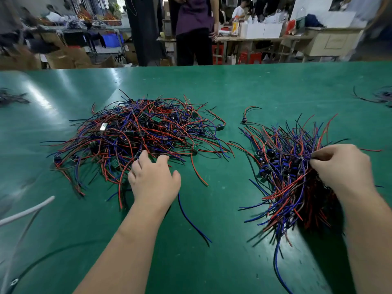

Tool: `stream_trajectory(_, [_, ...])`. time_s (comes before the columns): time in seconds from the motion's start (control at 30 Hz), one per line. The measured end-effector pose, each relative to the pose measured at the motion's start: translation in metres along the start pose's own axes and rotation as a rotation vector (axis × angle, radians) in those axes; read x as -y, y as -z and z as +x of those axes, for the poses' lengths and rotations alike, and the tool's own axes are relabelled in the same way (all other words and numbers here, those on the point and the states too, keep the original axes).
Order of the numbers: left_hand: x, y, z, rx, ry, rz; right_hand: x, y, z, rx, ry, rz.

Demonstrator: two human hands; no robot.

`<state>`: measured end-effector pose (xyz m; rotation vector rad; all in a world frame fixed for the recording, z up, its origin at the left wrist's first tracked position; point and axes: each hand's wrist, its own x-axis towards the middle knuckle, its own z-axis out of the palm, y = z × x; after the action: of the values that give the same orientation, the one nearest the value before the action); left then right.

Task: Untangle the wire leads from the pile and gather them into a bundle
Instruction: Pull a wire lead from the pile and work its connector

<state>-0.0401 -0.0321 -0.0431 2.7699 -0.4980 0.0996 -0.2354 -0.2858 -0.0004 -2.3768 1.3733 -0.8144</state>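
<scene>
Green tabletop (pixel 233 85) carried two masses of red, blue and black wire leads. Tangled pile (pixel 135 132), studded with small circuit boards, lay left of centre; the gathered bundle (pixel 292 177) lay well apart to its right. Person's left hand (pixel 153 179) was loosely spread, fingertips touching the pile's near edge, gripping nothing visible. Their right hand (pixel 343 168) had fingers curled, pinching leads at the bundle's middle. One loose blue lead (pixel 191 223) trailed from under the left hand.
</scene>
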Motion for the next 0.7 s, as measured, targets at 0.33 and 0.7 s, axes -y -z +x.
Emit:
stream_trajectory(0.33, [-0.005,0.000,0.006,0.113,0.092,-0.119,0.020,-0.004,-0.010,-0.052,0.159,0.065])
stream_trajectory(0.7, [-0.022,0.023,0.004,-0.258,0.211,-1.536,0.054,-0.014,-0.040,0.060,0.288,0.409])
